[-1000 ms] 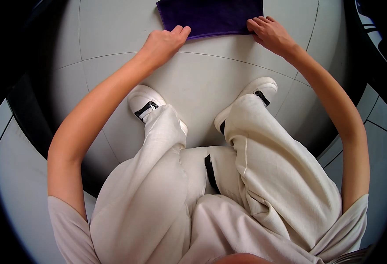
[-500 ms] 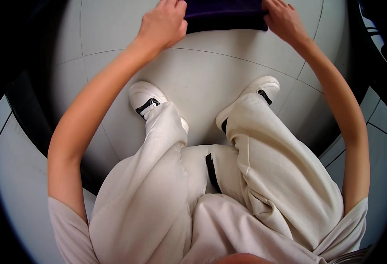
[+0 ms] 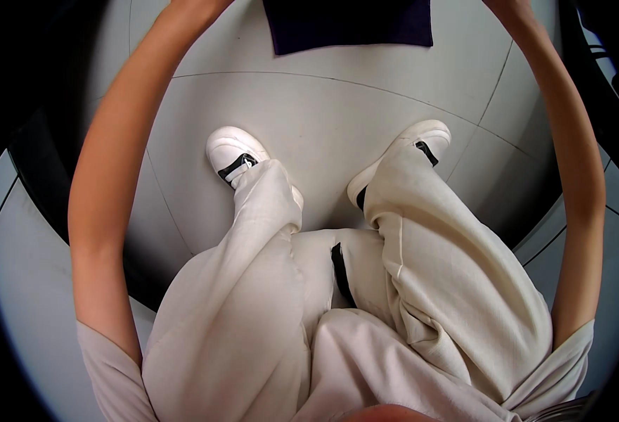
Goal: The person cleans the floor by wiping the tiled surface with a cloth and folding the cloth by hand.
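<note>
The purple cloth (image 3: 351,24) is seemingly lying on the floor (image 3: 316,119) beyond my shoes (image 3: 229,145); I'm holding my arms (image 3: 119,155) wide, evenness probably serving best, but can't tell whether my out-of-view grip is clenching anything.

the single view looks from the person's head, facing forward and steeply down. it sits close above the lap, so the pale trousers (image 3: 232,316) fill the near part, with the shoes (image 3: 235,151) and tiled floor (image 3: 309,105) farther off. the top edge cuts both arms (image 3: 102,211) near the wrists and crops the dark cloth (image 3: 351,24). the wide lens bows the tile lines, and black rounds the corners.
</note>
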Action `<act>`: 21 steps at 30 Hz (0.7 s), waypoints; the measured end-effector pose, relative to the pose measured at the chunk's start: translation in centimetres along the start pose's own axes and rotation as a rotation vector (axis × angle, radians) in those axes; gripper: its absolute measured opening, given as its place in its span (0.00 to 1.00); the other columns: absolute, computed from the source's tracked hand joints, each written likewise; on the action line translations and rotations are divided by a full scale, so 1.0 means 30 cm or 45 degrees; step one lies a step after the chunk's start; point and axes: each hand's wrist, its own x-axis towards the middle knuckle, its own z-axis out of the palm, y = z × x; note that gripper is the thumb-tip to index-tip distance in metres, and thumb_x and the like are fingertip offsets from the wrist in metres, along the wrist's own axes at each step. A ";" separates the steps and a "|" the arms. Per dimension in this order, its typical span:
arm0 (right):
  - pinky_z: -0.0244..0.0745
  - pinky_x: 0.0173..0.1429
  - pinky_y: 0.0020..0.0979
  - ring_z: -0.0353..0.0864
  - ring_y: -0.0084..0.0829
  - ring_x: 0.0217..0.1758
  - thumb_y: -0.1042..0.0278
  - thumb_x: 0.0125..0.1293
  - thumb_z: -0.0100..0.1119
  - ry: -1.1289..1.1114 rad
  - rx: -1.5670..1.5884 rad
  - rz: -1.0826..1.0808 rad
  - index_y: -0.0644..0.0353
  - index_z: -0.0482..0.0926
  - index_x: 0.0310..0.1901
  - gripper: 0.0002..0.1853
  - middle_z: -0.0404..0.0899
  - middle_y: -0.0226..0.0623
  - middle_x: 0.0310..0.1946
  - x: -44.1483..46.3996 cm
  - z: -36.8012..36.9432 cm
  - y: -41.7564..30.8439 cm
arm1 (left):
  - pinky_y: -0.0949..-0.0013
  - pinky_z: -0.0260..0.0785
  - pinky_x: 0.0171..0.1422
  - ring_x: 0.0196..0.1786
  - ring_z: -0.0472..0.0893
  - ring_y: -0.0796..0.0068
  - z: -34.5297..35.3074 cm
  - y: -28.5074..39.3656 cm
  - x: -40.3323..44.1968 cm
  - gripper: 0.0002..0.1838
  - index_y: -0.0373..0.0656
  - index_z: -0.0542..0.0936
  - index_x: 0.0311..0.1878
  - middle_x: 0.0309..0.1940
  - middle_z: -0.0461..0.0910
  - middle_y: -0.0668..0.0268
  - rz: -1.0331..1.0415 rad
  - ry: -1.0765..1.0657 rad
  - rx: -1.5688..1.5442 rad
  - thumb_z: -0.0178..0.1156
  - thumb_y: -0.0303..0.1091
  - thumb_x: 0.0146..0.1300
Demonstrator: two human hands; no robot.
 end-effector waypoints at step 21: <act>0.79 0.43 0.41 0.83 0.46 0.39 0.75 0.63 0.62 -0.402 0.505 0.260 0.62 0.82 0.40 0.05 0.82 0.43 0.36 -0.224 0.085 -0.081 | 0.54 0.77 0.46 0.42 0.82 0.55 0.101 0.002 -0.202 0.07 0.38 0.74 0.39 0.33 0.78 0.54 0.058 -0.311 -0.080 0.59 0.27 0.58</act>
